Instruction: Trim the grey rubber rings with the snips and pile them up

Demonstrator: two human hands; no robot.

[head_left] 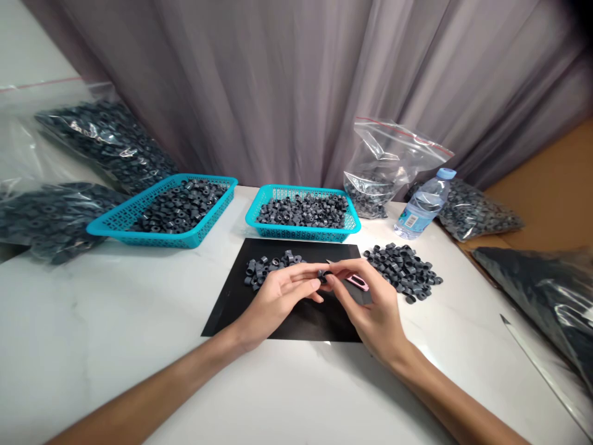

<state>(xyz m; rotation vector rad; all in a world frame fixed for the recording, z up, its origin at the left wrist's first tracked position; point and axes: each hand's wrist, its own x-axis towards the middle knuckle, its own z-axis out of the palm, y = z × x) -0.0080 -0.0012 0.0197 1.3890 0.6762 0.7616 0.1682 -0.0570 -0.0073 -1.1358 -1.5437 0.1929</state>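
Above a black mat, my left hand and my right hand meet at the fingertips. Between them is one small dark grey plastic ring, pinched by thumb and fingers from both sides. Fingers partly cover the ring, so its full shape is hidden. Behind my left hand lies a loose pile of similar grey rings on the mat. A pink-handled cutter shows partly behind my right hand. Just to the right, a larger heap of rings rests on the white table.
Two turquoise baskets of rings stand behind, a left basket and a middle basket. A water bottle stands beside a zip bag. More filled bags lie left, with others right. A long pale strip lies at right.
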